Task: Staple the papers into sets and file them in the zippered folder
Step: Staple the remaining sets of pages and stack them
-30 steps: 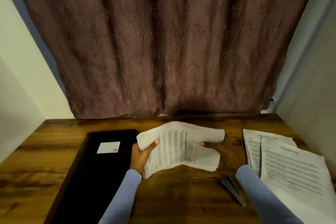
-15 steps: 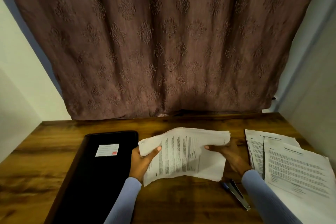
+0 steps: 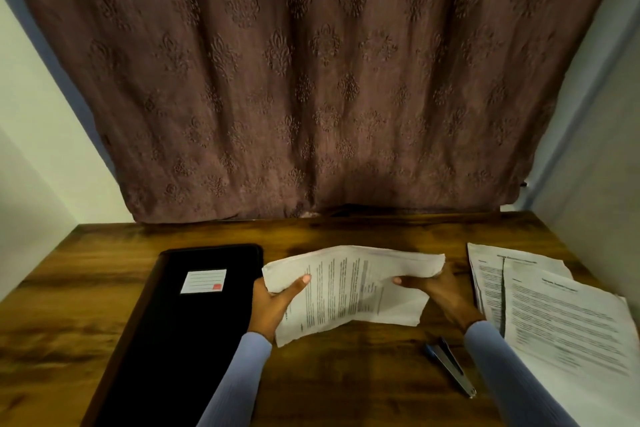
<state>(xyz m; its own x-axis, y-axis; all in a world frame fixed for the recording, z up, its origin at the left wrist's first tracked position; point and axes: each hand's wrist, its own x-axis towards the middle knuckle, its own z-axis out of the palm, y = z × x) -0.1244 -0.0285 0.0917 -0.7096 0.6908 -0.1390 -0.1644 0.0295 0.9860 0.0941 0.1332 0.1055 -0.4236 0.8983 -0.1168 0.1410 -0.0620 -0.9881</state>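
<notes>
Nearest the camera, two light-blue sleeves (image 3: 239,381) reaching fwd over wooden desk (image 3: 346,374). Just left of the right sleeve, lying flat on the wood: stapler (image 3: 450,366), blue at its far end, metal tip pointing toward the near edge, untouched by either hand. At near right, loose printed sheets (image 3: 568,326) piled w/ overlap, top one askew, pile running off the frame edge. At left, black zippered folder (image 3: 180,329) lying flat & closed, white label (image 3: 203,281) w/ small red mark on its cover.

Mid-desk, btwn folder & loose pile: sheaf of papers (image 3: 349,291) held up off the wood, text running sideways, middle bowed upward, lower corners drooping. Left hand (image 3: 270,305) gripping the sheaf's left edge, thumb pressed flat on top of the page, other fingers hidden under the paper – spread or together, cannot tell. Right hand (image 3: 440,291) holding the right edge, pinching it btwn thumb on top & fingers beneath; those fingers also mostly hidden. Left edge of sheaf just beside folder's right side, touching or not, cannot tell.

Farther back, bare strip of desk, then brown patterned curtain (image 3: 318,80) hanging down to the desk's far edge, pale walls (image 3: 34,149) either side.
</notes>
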